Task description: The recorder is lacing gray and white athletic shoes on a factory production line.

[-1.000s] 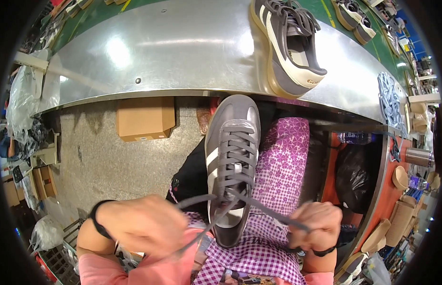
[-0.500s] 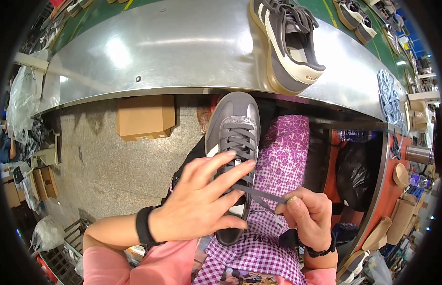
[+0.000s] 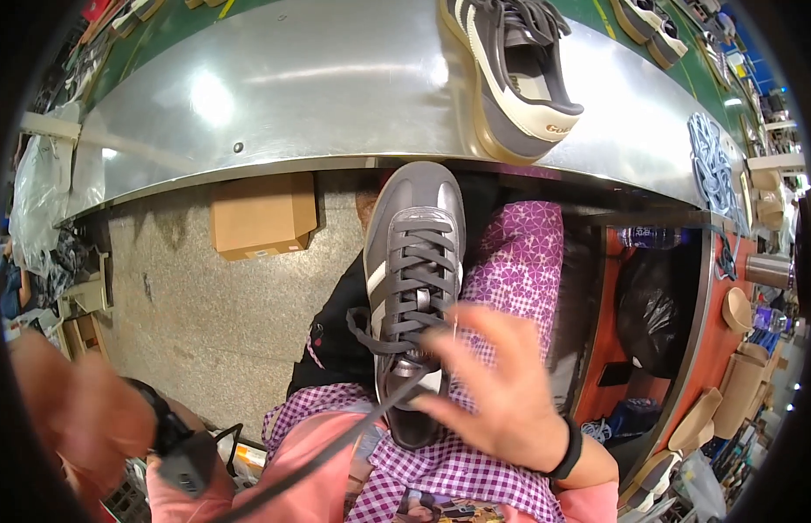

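Note:
A grey sneaker (image 3: 419,200) with pale side stripes stands on my lap, its toe pointing away from me. Dark grey laces (image 3: 419,270) criss-cross its tongue, and a loose loop hangs over its left side. One lace end (image 3: 336,444) stretches from the top eyelets to the lower left, out of view. My right hand (image 3: 501,383) is over the shoe's upper lacing, fingers and thumb apart, slightly blurred. At the far left my left hand (image 3: 87,414) is smeared by motion; whether it holds the lace is unclear.
A metal bench (image 3: 336,105) carries another grey-and-cream sneaker (image 3: 528,96) and a bundle of pale blue laces (image 3: 711,166). A cardboard box (image 3: 262,213) sits on the floor. To the right, an orange-red shelf (image 3: 711,322) holds a black plastic bag (image 3: 658,305).
My left hand has gone from the shoe to the far left. My right hand has moved from the right side onto the lacing. The loose lace now runs to the lower left.

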Tool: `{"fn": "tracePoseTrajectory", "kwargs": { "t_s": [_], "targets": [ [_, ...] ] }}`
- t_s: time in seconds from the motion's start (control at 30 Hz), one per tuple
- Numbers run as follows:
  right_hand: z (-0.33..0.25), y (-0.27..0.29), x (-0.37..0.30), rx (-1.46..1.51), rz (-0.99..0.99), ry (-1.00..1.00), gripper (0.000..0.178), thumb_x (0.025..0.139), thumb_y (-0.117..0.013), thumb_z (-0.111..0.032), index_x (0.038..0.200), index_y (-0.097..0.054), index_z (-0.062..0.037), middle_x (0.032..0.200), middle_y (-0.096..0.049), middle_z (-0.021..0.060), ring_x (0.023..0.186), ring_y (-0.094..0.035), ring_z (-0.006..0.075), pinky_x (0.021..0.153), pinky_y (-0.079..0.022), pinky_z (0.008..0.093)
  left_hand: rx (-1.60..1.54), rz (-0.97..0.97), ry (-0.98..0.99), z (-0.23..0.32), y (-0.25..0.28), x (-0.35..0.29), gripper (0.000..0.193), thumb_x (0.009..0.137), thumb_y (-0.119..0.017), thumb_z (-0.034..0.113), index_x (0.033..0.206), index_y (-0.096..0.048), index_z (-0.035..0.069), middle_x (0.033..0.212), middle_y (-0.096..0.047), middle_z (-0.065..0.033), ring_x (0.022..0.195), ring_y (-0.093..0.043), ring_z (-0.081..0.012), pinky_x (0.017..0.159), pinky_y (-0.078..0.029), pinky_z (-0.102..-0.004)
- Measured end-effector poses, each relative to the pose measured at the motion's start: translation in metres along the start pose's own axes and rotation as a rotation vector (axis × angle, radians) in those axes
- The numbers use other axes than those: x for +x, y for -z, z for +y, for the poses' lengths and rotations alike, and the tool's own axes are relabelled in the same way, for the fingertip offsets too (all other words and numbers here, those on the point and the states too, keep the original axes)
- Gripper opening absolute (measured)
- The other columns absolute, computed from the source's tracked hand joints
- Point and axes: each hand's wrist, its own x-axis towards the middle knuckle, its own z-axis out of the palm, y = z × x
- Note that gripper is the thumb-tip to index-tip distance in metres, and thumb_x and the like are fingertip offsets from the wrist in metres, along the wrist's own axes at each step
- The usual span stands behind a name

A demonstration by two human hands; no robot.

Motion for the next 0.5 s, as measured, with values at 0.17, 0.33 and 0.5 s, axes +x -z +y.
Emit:
{"fn": "tracePoseTrajectory", "kwargs": {
  "t_s": [0.17, 0.33, 0.5],
  "targets": [
    [0.011, 0.000, 0.004, 1.092, -0.124, 0.033, 0.008, 0.082, -0.069, -0.004, 0.083, -0.062, -0.0002, 0.085, -0.064, 0.0118, 0.081, -0.063, 0.0263, 0.069, -0.049, 0.0380, 0.397, -0.316, -0.729, -0.018, -0.112, 0.091, 0.020, 0.074, -0.068, 0.014, 0.093, -0.068, 0.005, 0.108, -0.059, -0.0111, 0.102, -0.056, -0.0307, 0.091, -0.041, -0.0397],
    [-0.006, 0.001, 0.002, 0.026, 0.033, 0.021, 0.020, 0.074, -0.075, -0.011, 0.088, -0.064, -0.0007, 0.071, -0.053, 0.0069, 0.060, -0.058, 0.0200, 0.054, -0.047, 0.0318, 0.126, -0.328, -0.621, -0.058, -0.134, 0.097, 0.020, 0.075, -0.078, 0.013, 0.085, -0.062, 0.006, 0.102, -0.059, -0.0066, 0.098, -0.056, -0.0242, 0.086, -0.045, -0.0356],
    [0.009, -0.029, 0.003, -0.161, 0.035, 0.181, 0.026, 0.071, -0.073, -0.017, 0.091, -0.063, -0.0032, 0.069, -0.043, 0.0050, 0.052, -0.053, 0.0186, 0.045, -0.043, 0.0315, 0.098, -0.385, -0.552, -0.051, -0.127, 0.105, 0.017, 0.074, -0.078, 0.012, 0.081, -0.064, 0.006, 0.103, -0.058, -0.0065, 0.099, -0.057, -0.0223, 0.091, -0.044, -0.0348]
  ]
}}
